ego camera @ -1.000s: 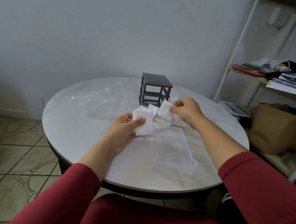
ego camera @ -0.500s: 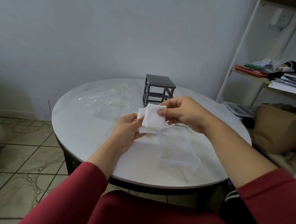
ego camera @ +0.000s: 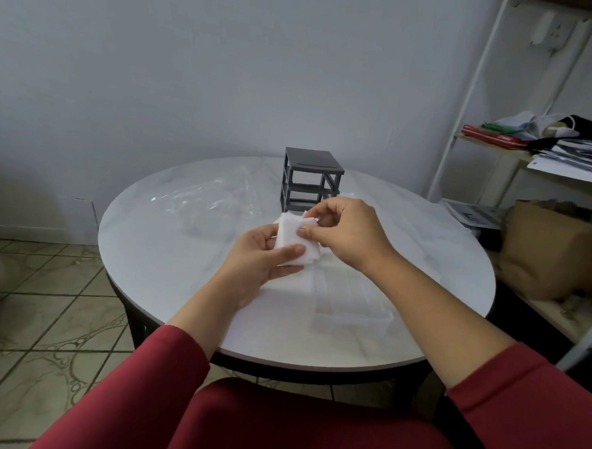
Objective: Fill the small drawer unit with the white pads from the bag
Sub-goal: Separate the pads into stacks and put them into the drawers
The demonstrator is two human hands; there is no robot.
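I see the stack of white pads [ego camera: 292, 238] held up between both hands. The left hand [ego camera: 254, 268] grips it from below, thumb across its front. The right hand [ego camera: 350, 237] pinches its upper edge. Just beyond the right hand stands the dark drawer unit [ego camera: 310, 180]. A clear drawer [ego camera: 350, 297] lies on the table [ego camera: 149, 251] beneath the right wrist. The clear bag [ego camera: 203, 202] lies beyond the left hand.

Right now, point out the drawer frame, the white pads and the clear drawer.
drawer frame [ego camera: 313, 156]: head view, top panel.
white pads [ego camera: 287, 236]: head view, front face.
clear drawer [ego camera: 351, 325]: head view, near wall.
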